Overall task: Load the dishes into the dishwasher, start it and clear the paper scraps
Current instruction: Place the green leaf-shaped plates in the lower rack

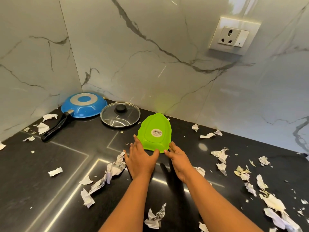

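Observation:
A green leaf-shaped plate [156, 131] lies upside down on the black countertop [66, 158], a white sticker on its base. My left hand [141, 160] rests flat just in front of the plate's near left edge, fingers spread, holding nothing. My right hand [179, 159] sits at the plate's near right edge, fingers apart, touching or almost touching the rim. A blue frying pan [83, 105] with a black handle lies upside down in the back corner. Beside it rests a glass lid [120, 114] with a black knob. Torn paper scraps [115, 167] litter the counter.
Marble walls meet in a corner behind the pan. A socket and switch plate [234, 35] sits on the right wall. More paper scraps [274, 203] pile up along the right side, and others [45, 127] lie near the pan handle.

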